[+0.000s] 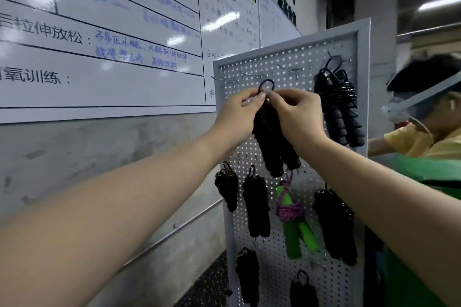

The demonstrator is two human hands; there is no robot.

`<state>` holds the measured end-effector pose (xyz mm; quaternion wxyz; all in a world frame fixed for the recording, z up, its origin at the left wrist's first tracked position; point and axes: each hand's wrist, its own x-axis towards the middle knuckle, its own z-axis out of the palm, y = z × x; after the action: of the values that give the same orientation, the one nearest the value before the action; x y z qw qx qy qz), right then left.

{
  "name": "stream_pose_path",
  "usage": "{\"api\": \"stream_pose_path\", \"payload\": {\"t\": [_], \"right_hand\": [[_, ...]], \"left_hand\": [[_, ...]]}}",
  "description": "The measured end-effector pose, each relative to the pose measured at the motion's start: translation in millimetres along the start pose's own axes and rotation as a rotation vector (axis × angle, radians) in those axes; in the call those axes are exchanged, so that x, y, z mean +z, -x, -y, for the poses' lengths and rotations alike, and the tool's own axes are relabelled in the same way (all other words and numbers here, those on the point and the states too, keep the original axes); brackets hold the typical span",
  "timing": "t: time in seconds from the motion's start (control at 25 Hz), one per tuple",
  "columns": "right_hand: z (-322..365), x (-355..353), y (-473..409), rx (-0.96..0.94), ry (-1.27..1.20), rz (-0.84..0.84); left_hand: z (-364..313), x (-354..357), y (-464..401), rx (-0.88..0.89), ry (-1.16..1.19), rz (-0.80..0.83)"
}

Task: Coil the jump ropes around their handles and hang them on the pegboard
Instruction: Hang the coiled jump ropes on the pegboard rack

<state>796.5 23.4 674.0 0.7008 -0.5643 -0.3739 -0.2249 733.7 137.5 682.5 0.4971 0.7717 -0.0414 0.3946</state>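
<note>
While seven coiled ropes already hang on the pegboard (pixel 349 40), the left hand (pixel 237 117) and right hand (pixel 296 117) pinch the black rope (pixel 270 142) by its loop (pixel 267 84) at twelve o'clock, apparently not yet hooked.

Black jump ropes (pixel 270 137) hang on a grey pegboard (pixel 287 57), one green-handled rope (pixel 296 229) with purple cord.

Two bare forearms fill the view, no sleeves anywhere along them, nothing on either wrist: no watch, no band, no bracelet. The left hand (pixel 237 117) shows no ring and no glove, and its thumbnail is short and unpainted. Same with the right hand (pixel 298 117): bare fingers, bare knuckles, plain from wrist to fingertips.
</note>
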Motion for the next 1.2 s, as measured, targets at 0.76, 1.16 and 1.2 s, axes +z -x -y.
{"api": "stream_pose_path", "payload": {"t": [0.76, 1.16, 1.2], "right_hand": [[-19.3, -0.2, -80.8, 0.250, 0.109, -0.203], [-22.6, -16.3, -21.9, 0.037, 0.196, -0.002], [-22.0, -21.4, -7.6, 0.013, 0.182, 0.026]], "left_hand": [[-11.2, 43.1, -70.4, -0.108, -0.027, -0.014], [7.1, 25.5, -25.6, -0.095, -0.106, -0.016], [14.7, 18.1, -9.8, -0.123, -0.143, -0.014]]}}
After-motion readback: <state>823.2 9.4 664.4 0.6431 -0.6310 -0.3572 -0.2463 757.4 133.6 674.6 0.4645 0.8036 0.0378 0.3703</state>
